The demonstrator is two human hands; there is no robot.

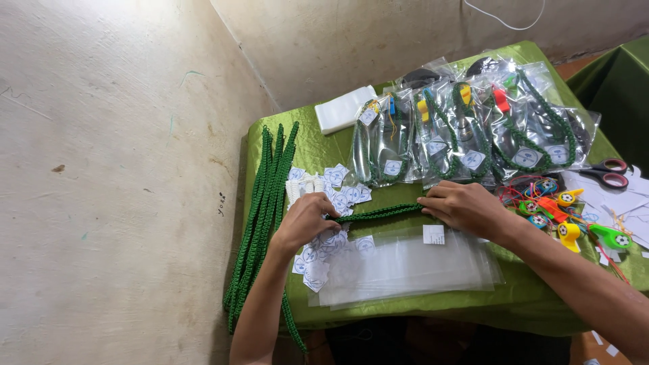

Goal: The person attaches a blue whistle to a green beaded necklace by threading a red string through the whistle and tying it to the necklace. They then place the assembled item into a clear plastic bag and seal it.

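Green braided cord [382,213] stretched between left hand [305,220], right hand [463,205], apparently pinched

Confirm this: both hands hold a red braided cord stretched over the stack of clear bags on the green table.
Not quite. The braided cord is green, not red, as the head view shows. The left hand and right hand do hold it stretched over the clear bags on the green table.
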